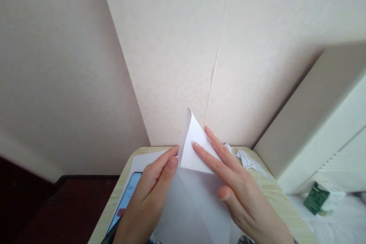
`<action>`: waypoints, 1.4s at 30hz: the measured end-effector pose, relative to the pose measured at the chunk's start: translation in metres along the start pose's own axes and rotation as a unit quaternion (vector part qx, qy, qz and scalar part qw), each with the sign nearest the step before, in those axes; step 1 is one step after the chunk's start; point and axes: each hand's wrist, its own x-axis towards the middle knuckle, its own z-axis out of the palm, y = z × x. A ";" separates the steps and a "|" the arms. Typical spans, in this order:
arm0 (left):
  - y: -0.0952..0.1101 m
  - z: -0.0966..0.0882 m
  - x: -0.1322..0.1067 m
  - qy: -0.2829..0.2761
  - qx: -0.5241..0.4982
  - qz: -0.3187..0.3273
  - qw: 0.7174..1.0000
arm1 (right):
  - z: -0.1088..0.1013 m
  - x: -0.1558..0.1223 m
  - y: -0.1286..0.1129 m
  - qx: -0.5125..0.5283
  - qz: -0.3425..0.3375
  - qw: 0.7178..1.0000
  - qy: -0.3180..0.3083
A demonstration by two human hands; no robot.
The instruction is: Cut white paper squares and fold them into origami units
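A sheet of white paper (197,202) with crease lines is between my hands, its top corner folded over into a pointed flap (196,152). My left hand (154,190) pinches the left edge of the paper between thumb and fingers, near the base of the flap. Against the flap's face and right edge lies my right hand (234,175), index finger on the paper and the fingers spread apart. The lower part of the sheet runs down toward my body, partly out of frame.
On the light wooden table (288,206), a phone (126,198) with a lit screen lies at the left, partly behind my left hand. Small folded white paper pieces (247,160) are at the back right. A wall (177,65) rises behind the table; a green box (316,198) sits beyond its right side.
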 end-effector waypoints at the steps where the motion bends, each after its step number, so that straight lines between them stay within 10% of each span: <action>1: 0.001 0.000 -0.001 -0.005 -0.008 -0.016 1.000 | 0.000 0.000 0.000 -0.009 -0.002 1.000 -0.006; 11: 0.005 0.000 0.009 -0.137 -0.010 0.005 0.991 | 0.003 -0.001 0.004 -0.059 -0.033 0.998 0.018; 17: 0.006 0.004 0.007 -0.163 0.046 0.036 0.985 | 0.001 -0.002 0.001 0.137 0.111 0.974 0.143; 26: 0.005 0.013 0.002 -0.202 0.039 0.009 0.979 | -0.005 0.005 0.004 0.311 0.251 0.915 0.053; 42: 0.008 0.012 0.005 -0.148 0.049 0.043 0.987 | -0.006 0.005 0.000 0.290 0.268 0.916 0.067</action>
